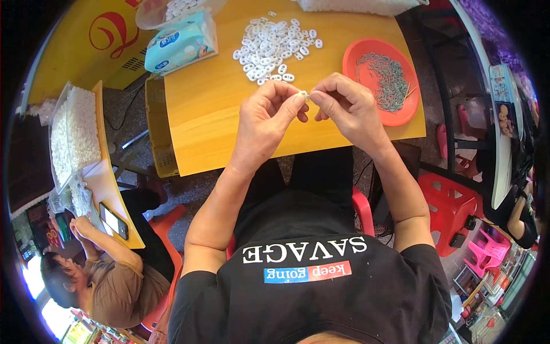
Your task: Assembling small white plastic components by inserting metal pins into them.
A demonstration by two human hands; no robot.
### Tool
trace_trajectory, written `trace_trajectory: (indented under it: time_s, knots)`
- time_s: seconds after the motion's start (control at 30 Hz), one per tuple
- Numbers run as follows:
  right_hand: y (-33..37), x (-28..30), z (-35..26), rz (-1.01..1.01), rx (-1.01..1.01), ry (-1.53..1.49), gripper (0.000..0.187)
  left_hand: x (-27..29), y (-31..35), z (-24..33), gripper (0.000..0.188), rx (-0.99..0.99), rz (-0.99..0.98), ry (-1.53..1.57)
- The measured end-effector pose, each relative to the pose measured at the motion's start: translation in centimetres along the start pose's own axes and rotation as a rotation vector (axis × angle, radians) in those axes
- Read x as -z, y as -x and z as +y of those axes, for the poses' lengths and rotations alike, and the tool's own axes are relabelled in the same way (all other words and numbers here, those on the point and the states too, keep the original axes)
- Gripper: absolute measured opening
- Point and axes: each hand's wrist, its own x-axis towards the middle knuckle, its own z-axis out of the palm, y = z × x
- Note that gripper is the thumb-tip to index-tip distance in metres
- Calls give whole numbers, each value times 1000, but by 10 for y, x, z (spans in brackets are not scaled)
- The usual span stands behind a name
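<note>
I'd steady the small white piece (303, 94) pinched in the left hand (268, 117) and gently guide the right hand (350, 109), fingers (338, 83) bunched close, their hold unclear.

Small white piece (305, 96): upper middle of frame, raised between fingertips of left hand (264, 119) and right hand (348, 109); mostly covered, exact tilt unclear. Loose white oval pieces (266, 49): glossy, most with two dark round holes; heaped at top centre, overlapping at various angles, a few strays apart at heap's edges. Thin grey-green pins (391, 86): upper right, tangled pile inside round red dish (395, 119), pointing every way; tips too small to tell.
</note>
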Motion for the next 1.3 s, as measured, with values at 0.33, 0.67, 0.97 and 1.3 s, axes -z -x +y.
trace_trajectory:
  time_s: [0.33,0.67,0.97,1.3]
  knots:
    - [7,-8,14,-18,-123,-143,15,-2,7,-14,12,-58,55,-73]
    - [-10,-22,32,-92,-297,-79,18,25,3,-41,12,67,91,53]
    - [-49,-21,49,-3,180,645,14,38,5,-39,12,-5,215,71]
    - [-44,-18,55,12,155,663,17,33,3,-35,11,-4,202,110]
